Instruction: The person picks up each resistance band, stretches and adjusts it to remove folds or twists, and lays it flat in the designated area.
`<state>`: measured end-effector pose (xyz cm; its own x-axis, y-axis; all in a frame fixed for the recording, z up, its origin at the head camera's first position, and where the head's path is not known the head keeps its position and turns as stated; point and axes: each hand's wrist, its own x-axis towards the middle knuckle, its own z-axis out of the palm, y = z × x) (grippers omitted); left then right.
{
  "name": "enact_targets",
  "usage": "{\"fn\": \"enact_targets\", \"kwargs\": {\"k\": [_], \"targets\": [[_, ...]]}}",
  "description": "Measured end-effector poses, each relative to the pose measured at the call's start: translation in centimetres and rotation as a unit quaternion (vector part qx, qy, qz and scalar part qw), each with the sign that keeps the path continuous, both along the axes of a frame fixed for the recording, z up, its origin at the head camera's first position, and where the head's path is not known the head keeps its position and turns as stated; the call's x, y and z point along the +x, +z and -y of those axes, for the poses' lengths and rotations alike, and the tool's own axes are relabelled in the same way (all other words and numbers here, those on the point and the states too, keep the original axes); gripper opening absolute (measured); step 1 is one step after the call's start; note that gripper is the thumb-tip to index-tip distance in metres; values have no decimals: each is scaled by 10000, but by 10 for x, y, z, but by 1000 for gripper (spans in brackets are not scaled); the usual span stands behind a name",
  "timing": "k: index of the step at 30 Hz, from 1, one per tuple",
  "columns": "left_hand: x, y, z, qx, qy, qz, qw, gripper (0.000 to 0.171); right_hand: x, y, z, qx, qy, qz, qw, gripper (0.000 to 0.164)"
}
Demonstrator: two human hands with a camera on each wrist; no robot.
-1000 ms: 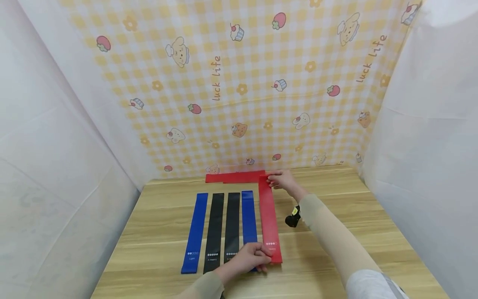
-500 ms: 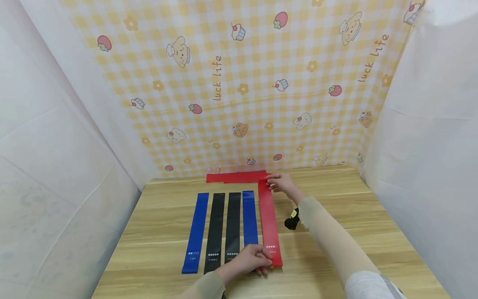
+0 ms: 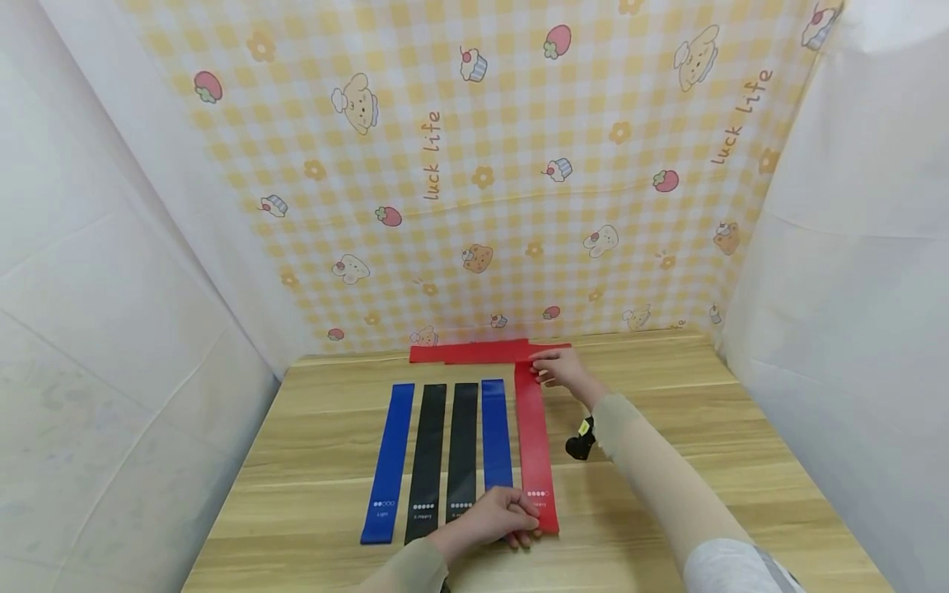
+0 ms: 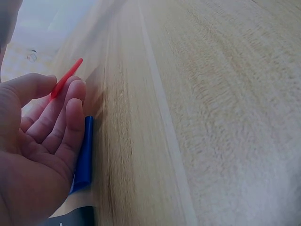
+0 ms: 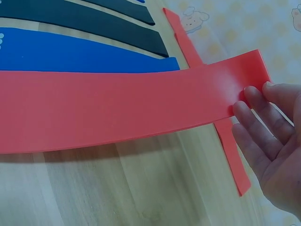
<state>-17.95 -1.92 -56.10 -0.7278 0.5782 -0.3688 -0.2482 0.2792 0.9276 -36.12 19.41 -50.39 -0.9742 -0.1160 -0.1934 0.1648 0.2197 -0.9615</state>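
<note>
A red resistance band [image 3: 535, 436] with white dots and lettering is stretched out lengthwise between both hands. My left hand [image 3: 493, 515] pinches its near end between thumb and fingers; the left wrist view shows the band's red edge [image 4: 66, 79] off the table. At the far end, my right hand [image 3: 565, 371] pinches the other corner, and that end is raised over a red strip lying crosswise [image 5: 234, 160]. Just left of it lies a blue band [image 3: 495, 428], its near end partly hidden by my left hand.
Two black bands [image 3: 463, 445] and another blue band [image 3: 388, 461] lie side by side further left. More red bands [image 3: 482, 352] lie crosswise along the back edge by the patterned cloth [image 3: 482, 214]. A small black object with a yellow label [image 3: 582, 442] is near my right forearm.
Both hands have shifted the red band slightly toward me, its far end coming down from the back strips. The right end of the crosswise red bands now shows beyond my right hand.
</note>
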Motion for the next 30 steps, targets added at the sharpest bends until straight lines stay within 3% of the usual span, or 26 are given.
{"fn": "enact_targets", "kwargs": {"k": [30], "targets": [[-4,-1,0,-347,-303,133,9989,5,-1,-24,2,-22,-153,134,9998,30]]}}
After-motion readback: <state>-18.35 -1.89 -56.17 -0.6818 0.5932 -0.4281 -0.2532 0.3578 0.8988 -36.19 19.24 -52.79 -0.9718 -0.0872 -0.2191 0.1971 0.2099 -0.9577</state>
